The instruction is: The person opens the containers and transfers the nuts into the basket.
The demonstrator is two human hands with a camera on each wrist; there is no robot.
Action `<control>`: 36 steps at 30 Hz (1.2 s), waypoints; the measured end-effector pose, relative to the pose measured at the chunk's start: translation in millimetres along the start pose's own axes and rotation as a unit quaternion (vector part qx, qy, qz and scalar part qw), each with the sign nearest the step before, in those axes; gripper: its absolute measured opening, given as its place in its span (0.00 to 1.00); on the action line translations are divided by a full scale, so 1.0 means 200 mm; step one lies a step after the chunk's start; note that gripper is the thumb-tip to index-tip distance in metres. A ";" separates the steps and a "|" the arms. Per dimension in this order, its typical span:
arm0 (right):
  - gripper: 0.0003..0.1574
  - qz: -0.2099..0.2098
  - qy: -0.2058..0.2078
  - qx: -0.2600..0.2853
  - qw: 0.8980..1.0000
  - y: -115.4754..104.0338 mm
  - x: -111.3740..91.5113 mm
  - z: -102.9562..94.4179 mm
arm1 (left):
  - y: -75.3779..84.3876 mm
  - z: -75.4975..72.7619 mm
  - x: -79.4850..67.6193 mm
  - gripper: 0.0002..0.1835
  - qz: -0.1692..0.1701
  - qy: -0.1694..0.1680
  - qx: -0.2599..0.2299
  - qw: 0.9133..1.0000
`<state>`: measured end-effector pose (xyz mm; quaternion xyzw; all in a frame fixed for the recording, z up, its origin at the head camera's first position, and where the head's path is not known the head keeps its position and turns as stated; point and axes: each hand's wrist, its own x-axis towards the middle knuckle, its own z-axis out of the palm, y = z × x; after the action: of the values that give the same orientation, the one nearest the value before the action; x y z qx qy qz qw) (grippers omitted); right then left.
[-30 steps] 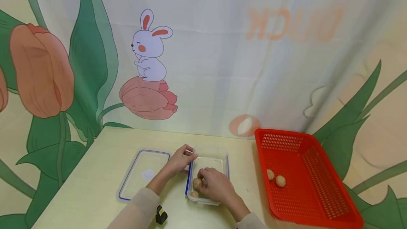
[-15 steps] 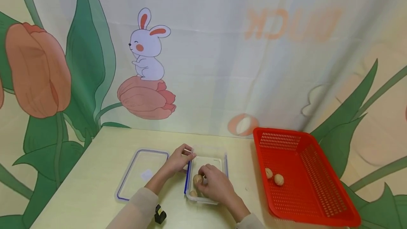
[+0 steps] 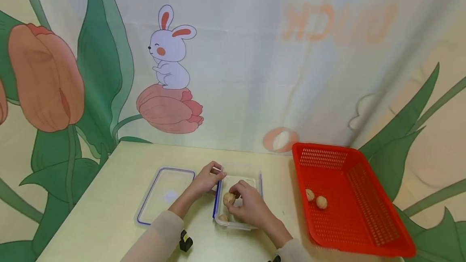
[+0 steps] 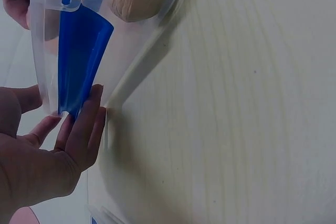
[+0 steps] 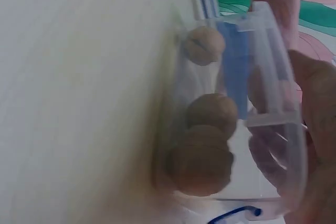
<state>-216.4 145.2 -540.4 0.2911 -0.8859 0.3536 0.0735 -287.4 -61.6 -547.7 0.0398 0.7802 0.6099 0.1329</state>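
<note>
A clear plastic food container (image 3: 242, 225) with a blue side flap (image 4: 81, 56) stands lidless on the table. My left hand (image 3: 205, 180) grips its left rim, thumb on one side and fingers along the flap on the other. Inside the container, my right hand (image 3: 251, 205) pinches a walnut (image 3: 229, 198) between thumb and fingers. Another walnut (image 3: 223, 217) lies in the near left corner. Through the wall, the right wrist view shows walnuts on the container floor, one at an end (image 5: 205, 45) and two close together (image 5: 199, 163).
The clear lid (image 3: 137, 213) with a blue seal lies left of the container. A red perforated basket (image 3: 349, 229) at the right holds two walnuts (image 3: 321, 202). A small black object (image 3: 185, 241) shows beside the left sleeve. A printed curtain (image 3: 233, 72) hangs behind the table.
My right hand, still pinching the walnut, has shifted slightly up and away from the container's near end, showing more of the walnut. My left hand keeps its place on the rim.
</note>
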 end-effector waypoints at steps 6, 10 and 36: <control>0.15 -0.001 -0.004 0.039 0.999 -0.05 0.01 -0.12 | 0.01 -0.01 0.02 0.21 0.001 0.005 0.002 1.000; 0.17 0.012 0.008 0.031 0.999 -0.06 -0.01 -0.22 | 0.01 0.00 0.03 0.20 0.002 0.005 0.000 1.000; 0.23 0.094 0.175 -0.037 0.979 0.18 -0.34 -0.83 | 0.00 0.01 0.03 0.19 -0.003 -0.003 -0.005 1.000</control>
<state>-193.7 309.1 -462.5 0.1373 -0.8952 0.3714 0.2044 -292.2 -58.2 -549.7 0.0387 0.7770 0.6132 0.1369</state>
